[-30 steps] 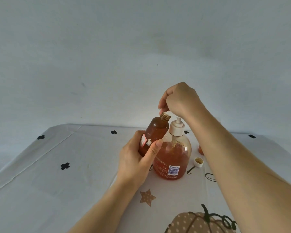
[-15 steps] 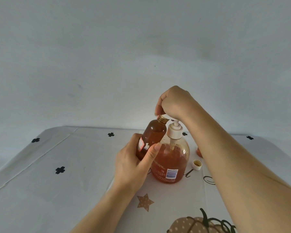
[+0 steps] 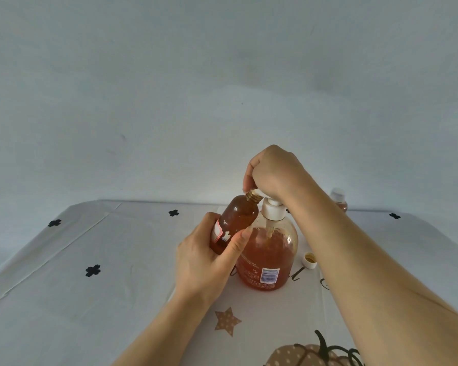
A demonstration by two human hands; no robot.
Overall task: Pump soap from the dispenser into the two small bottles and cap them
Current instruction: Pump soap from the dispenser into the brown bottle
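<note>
A round clear soap dispenser (image 3: 267, 260) with orange soap and a white pump stands mid-table. My left hand (image 3: 204, 262) grips a small amber bottle (image 3: 236, 220), tilted with its open threaded neck under the pump's spout. My right hand (image 3: 273, 173) is curled over the pump head and presses it down; the spout is hidden by its fingers. A second small bottle (image 3: 339, 199), capped white, stands at the table's far right edge. A loose white cap (image 3: 310, 260) lies open side up to the right of the dispenser.
A white tablecloth (image 3: 90, 299) with black clover marks, a brown star and a pumpkin print covers the table. A plain pale wall rises right behind the table's far edge.
My right hand has pushed the pump head lower. The second capped bottle has come into view behind my right forearm. My left hand still holds the amber bottle at the spout.
</note>
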